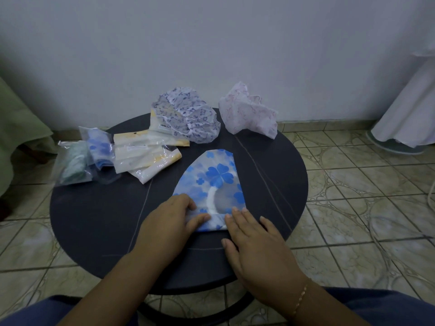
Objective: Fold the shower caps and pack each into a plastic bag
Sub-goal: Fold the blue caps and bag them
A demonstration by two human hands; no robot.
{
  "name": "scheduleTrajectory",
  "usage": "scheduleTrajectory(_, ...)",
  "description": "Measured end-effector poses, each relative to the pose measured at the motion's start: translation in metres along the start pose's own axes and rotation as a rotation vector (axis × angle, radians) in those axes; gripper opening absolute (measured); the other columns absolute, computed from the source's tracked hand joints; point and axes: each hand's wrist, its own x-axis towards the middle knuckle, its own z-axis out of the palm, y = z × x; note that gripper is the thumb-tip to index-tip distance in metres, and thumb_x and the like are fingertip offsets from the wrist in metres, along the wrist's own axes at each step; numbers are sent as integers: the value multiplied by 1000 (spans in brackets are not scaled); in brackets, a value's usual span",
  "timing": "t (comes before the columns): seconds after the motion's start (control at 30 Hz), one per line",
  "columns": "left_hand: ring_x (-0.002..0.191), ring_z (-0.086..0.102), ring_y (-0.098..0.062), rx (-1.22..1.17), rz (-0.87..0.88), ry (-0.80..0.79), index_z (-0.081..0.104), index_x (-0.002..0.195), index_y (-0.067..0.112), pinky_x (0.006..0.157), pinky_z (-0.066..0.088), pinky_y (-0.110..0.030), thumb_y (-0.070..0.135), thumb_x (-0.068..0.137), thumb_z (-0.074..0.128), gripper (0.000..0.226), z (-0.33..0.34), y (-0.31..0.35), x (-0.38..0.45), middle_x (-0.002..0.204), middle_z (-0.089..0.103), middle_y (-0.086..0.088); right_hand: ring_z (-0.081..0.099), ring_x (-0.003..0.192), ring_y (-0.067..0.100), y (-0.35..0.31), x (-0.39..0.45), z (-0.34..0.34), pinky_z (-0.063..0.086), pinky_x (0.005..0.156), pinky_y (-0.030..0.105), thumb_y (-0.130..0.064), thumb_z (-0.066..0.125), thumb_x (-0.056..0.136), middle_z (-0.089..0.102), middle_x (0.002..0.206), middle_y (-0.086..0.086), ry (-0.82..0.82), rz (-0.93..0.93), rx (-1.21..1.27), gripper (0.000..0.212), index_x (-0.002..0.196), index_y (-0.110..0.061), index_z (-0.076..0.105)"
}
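A shower cap with blue clover flowers [215,177] lies flattened and partly folded on the round dark table [98,215]. My left hand [169,222] pinches its near left corner, fingers curled over the fold. My right hand [254,238] lies flat with straight fingers, fingertips pressing the cap's near right edge. A crumpled purple-flowered cap [188,116] and a crumpled pink cap [247,112] sit at the table's far side. Empty plastic bags [141,156] lie in a pile at the left. Two packed bags, one with a blue cap [100,147] and one with a green cap [73,164], rest at the left edge.
A white wall stands right behind the table. Tiled floor [353,184] surrounds it. White cloth [409,109] hangs at the far right and green cloth [16,114] at the far left. My knees in blue are below the table's near edge.
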Motion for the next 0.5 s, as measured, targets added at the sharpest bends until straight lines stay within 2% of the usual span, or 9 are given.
scheduleTrajectory(0.07,82,48,-6,56,19,41,50,90,31,66,36,-24,53,85,56,24,-1,-6,-4,85,47,15,62,111,9,0,1,-1,54,84,38,-42,2,98,67,117,-6,-1,16,2,71,113,-23,69)
scheduleTrajectory(0.27,81,49,-6,117,-12,33,46,92,32,67,37,-24,49,87,54,19,-11,-22,-12,89,46,13,63,108,7,-1,1,0,55,81,35,-40,1,98,68,114,-8,-7,0,4,72,112,-25,70)
scheduleTrajectory(0.33,81,50,-7,130,-20,29,44,91,33,67,40,-26,50,86,55,21,-14,-25,-13,88,46,13,63,108,7,0,1,-1,54,81,35,-39,6,99,68,115,-8,-7,-14,17,66,112,-25,69)
scheduleTrajectory(0.43,83,53,-8,141,-54,-6,45,93,32,71,45,-30,52,84,56,25,-23,-29,-12,92,45,13,62,110,7,2,0,-3,54,82,35,-41,26,92,67,116,-8,-14,-49,30,50,113,-24,69)
scheduleTrajectory(0.5,86,55,-9,153,-59,-22,45,96,32,73,47,-32,48,84,60,25,-27,-31,-11,97,45,14,62,111,7,2,-1,-5,54,83,35,-41,23,94,67,118,-8,-45,-45,25,52,114,-25,68)
